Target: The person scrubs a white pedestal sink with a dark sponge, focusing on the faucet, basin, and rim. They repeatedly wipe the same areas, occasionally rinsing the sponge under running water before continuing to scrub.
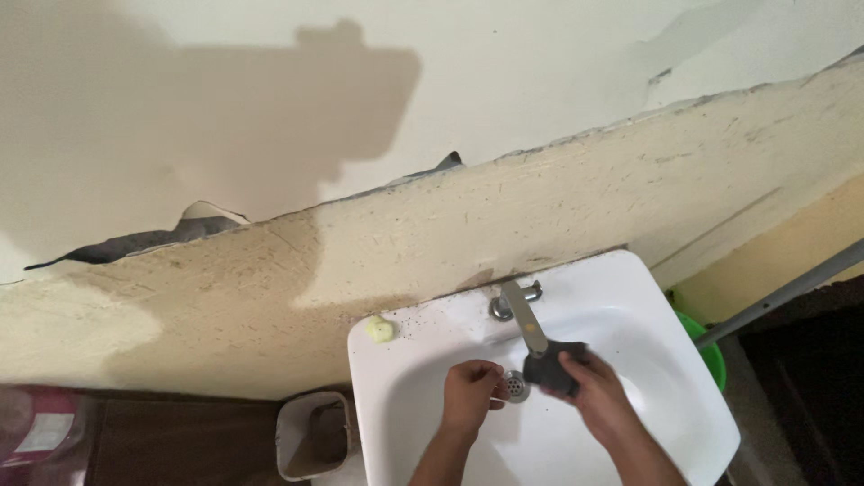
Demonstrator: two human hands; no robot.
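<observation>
Two hands over the sink [666, 360], lower middle of frame. Right hand [601, 396] grips a dark cloth [551, 367] under the tap [524, 315]; left hand [470, 392] is loosely curled, holding nothing I can see.

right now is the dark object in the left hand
No, the dark object is gripped by the right hand under the tap, while the left hand is curled beside the drain.

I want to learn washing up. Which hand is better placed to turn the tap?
Probably the left hand: it looks empty and hangs over the sink near the tap. The right hand holds a dark object.
</observation>
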